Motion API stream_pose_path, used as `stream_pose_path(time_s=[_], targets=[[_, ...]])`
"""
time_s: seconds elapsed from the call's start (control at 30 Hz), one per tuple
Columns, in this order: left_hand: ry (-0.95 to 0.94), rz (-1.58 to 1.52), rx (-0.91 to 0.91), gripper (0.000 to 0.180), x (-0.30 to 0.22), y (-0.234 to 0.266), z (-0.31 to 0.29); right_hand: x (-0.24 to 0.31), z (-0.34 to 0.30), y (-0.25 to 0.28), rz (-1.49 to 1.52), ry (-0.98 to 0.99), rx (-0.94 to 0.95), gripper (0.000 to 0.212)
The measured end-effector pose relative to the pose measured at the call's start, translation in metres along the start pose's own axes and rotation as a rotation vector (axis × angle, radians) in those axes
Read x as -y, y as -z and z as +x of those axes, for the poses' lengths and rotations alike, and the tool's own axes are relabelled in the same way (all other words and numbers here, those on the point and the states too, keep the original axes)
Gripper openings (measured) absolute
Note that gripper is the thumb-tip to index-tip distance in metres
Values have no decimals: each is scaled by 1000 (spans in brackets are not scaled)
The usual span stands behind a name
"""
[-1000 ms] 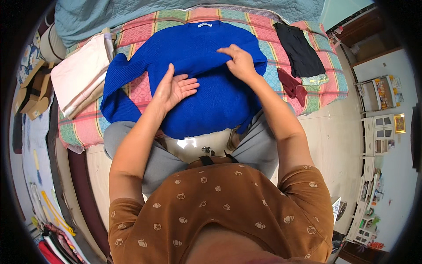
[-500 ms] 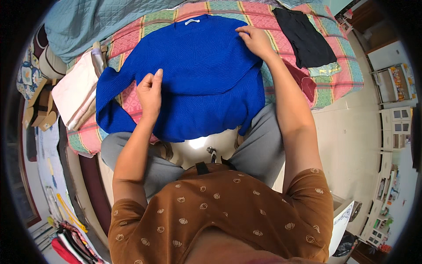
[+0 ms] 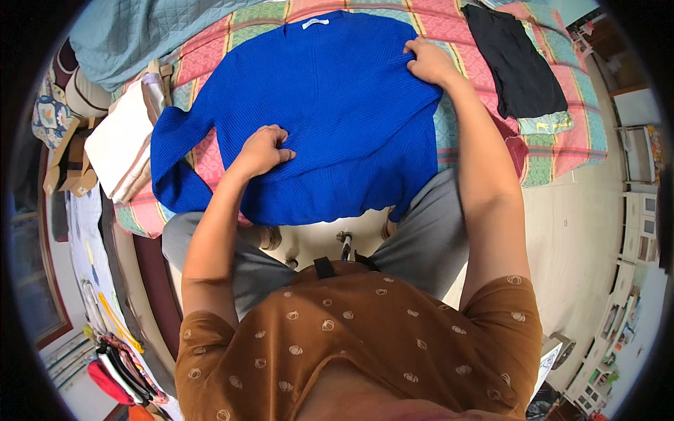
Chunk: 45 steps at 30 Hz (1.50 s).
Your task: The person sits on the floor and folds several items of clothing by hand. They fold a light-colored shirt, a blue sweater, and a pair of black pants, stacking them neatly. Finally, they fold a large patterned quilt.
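A blue ribbed knit sweater [image 3: 316, 91] lies spread over the bed's front edge, its collar and white label at the far side. Its left sleeve [image 3: 172, 144] bends outward and down over the bedspread. What looks like the other sleeve lies across the front, with diagonal folds running from the right shoulder. My right hand [image 3: 431, 63] pinches the knit at the right shoulder edge. My left hand [image 3: 263, 150] rests on the sweater's lower left part, thumb and fingers apart, with no cloth visibly gripped.
A plaid bedspread [image 3: 200, 59] covers the bed. White folded cloth [image 3: 123, 144] lies at left, black folded clothing [image 3: 516, 70] at right, with a dark red piece [image 3: 516, 151] near the edge. A teal quilt [image 3: 133, 42] is heaped at far left. My knees flank the sweater's hem.
My left hand has moved right and nearer, down onto the sweater, and its thumb and fingers have parted. The right hand has closed on the shoulder edge. The view has shifted slightly.
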<state>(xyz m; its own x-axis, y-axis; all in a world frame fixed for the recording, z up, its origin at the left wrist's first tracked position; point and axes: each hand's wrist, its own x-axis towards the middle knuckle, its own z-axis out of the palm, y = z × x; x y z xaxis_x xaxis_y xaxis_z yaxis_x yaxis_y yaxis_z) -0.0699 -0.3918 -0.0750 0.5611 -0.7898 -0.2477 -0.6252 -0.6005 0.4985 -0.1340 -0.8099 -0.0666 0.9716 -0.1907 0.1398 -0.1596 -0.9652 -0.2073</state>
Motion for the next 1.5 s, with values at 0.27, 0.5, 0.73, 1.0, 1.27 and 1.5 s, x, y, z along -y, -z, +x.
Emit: stream_pose_path(time_s=[0.27, 0.5, 0.73, 1.0, 1.27, 1.5], targets=[[-127, -583, -145, 13, 3, 90, 40, -43, 18, -4, 438, -324, -274, 29], [100, 108, -521, 35, 51, 93, 137, -45, 24, -27, 101, -309, -631, 40], [-150, 509, -731, 52, 29, 1, 124, 64, -9, -4, -139, 288, -353, 57], [-84, 445, -616, 66, 40, -8, 119, 24, 6, -53, -151, -38, -158, 74], [84, -652, -844, 51, 80, 0, -25, 48, -14, -39, -240, -251, -50, 71], [231, -1998, -1255, 93, 141, 21, -100, 100, -48, -25, -49, 27, -227, 70]])
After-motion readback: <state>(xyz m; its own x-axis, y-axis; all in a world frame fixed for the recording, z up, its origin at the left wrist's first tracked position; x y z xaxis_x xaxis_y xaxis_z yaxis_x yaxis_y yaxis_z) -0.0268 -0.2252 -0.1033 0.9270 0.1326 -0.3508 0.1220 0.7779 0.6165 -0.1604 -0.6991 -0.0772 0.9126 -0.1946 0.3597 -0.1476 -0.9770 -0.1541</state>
